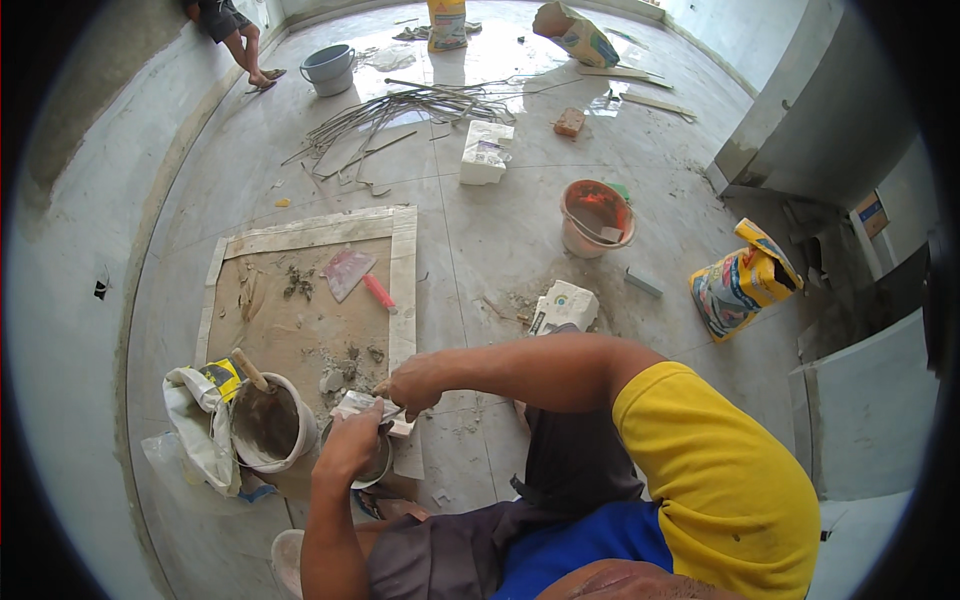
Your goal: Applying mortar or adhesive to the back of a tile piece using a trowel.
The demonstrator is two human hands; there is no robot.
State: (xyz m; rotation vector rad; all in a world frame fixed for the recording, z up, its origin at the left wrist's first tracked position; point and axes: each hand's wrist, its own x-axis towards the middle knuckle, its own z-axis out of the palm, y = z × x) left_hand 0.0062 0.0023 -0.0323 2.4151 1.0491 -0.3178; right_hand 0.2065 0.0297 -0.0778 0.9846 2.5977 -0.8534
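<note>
My left hand (352, 440) is closed at the near edge of a flat, pale, rectangular piece (357, 403). Just beyond it, my right hand (416, 383) is also closed, close to the far end of the piece; what its fingers grip is too small to tell. Partly hidden under my left hand is a small bucket (377, 468). To the left, a white bucket (303, 437) holds grey-brown residue and a wooden-handled tool (250, 370). Lumps of grey mortar (335, 380) lie past my hands on a brown board (300, 330) with a pale border.
A trowel with a red handle (378, 291) lies on the board. An orange bucket (597, 245), white blocks (487, 153), a yellow bag (740, 285) and thin metal rods (400, 115) stand or lie farther off. Beside the left wall (90, 230) is a person's leg (247, 55).
</note>
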